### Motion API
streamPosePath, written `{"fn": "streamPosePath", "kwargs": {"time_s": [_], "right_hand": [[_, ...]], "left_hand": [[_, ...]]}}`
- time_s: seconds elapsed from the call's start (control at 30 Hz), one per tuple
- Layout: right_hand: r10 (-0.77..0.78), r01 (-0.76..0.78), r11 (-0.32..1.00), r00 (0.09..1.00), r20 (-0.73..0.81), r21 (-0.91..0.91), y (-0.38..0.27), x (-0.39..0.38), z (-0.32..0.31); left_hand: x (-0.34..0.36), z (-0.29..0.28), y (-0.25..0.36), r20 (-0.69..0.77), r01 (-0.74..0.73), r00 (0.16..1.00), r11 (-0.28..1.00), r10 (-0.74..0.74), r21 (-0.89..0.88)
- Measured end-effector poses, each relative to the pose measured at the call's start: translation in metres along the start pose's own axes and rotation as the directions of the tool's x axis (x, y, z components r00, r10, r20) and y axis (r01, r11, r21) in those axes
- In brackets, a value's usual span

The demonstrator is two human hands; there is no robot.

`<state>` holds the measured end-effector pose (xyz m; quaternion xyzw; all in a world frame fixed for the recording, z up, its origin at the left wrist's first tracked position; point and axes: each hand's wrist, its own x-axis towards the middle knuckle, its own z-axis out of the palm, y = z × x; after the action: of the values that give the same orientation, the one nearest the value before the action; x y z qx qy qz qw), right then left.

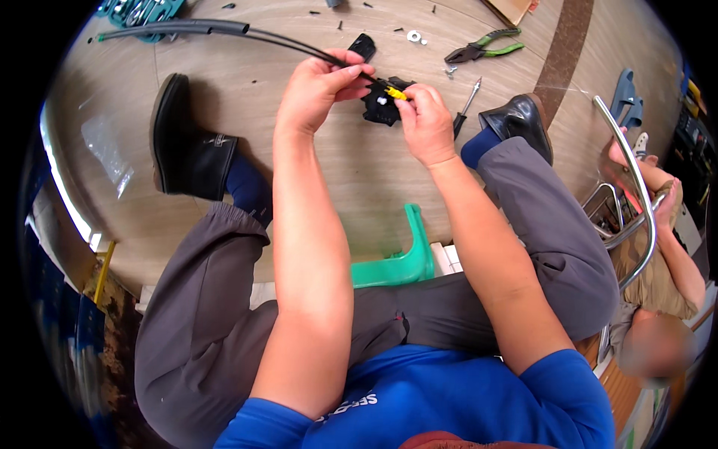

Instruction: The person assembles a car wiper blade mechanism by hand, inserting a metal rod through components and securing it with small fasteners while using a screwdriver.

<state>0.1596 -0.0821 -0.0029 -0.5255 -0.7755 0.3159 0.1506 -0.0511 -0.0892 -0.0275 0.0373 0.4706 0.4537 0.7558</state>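
Note:
My left hand (320, 86) is closed round a black cable (288, 43), whose sleeved length reaches to the far left. At the cable's near end is a small yellow fitting (396, 93), pinched between the thumb and fingers of my right hand (428, 120). Just beyond and between my hands, a black plastic part (381, 108) with a small white piece on it shows; whether the fitting touches it I cannot tell. A black oblong piece (363, 47) lies on the floor past my left fingers. To the right of my right hand lies a screwdriver (468, 105).
Pliers with green handles (486, 46), a white washer (413, 35) and several screws lie on the floor ahead. A teal tool case (142, 13) stands far left. A green plastic stool (396, 266) is below me. At right, another person (658, 269) sits beside a metal tube frame (636, 172).

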Motion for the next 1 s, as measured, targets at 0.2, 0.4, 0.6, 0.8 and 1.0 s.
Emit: {"fn": "streamPosePath", "kwargs": {"time_s": [0.2, 0.4, 0.6, 0.8, 1.0], "right_hand": [[0.037, -0.036, 0.999, 0.998, 0.045, -0.029, -0.005, 0.005, -0.005], [0.061, -0.059, 0.998, 0.991, 0.119, -0.019, -0.006, 0.009, -0.009], [0.037, -0.038, 0.999, 0.988, 0.151, 0.003, 0.001, 0.012, -0.01], [0.12, -0.126, 0.991, 0.985, 0.121, 0.046, -0.007, 0.005, -0.008], [0.031, -0.03, 0.999, 0.999, 0.032, -0.024, -0.001, -0.001, 0.001]], "left_hand": [[-0.001, 0.009, -0.006, 0.023, -0.107, 0.994, 0.991, 0.109, -0.082], [0.002, 0.008, -0.013, -0.023, -0.147, 0.989, 0.987, 0.146, -0.07], [-0.001, 0.016, -0.012, -0.137, -0.186, 0.974, 0.982, 0.182, -0.018], [0.001, 0.024, -0.01, -0.24, -0.177, 0.954, 0.984, 0.18, 0.035], [0.002, 0.041, -0.004, -0.404, -0.102, 0.907, 0.993, 0.117, 0.059]]}}
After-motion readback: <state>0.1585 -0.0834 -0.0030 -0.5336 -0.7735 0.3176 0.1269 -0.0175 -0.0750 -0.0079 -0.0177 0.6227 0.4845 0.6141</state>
